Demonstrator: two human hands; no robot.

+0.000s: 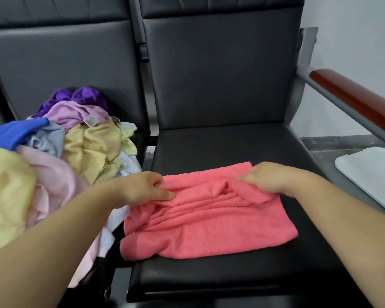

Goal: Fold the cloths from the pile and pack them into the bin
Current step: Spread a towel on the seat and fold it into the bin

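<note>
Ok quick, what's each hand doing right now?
Left hand: closed, fingers pinching the left side of the pink cloth.
Right hand: closed, gripping a bunched fold on the right side of the same cloth.

Coral-pink cloth (pixel 209 221), black seat (pixel 220 147), pile (pixel 76 138) of yellow, pink, purple, blue.
</note>
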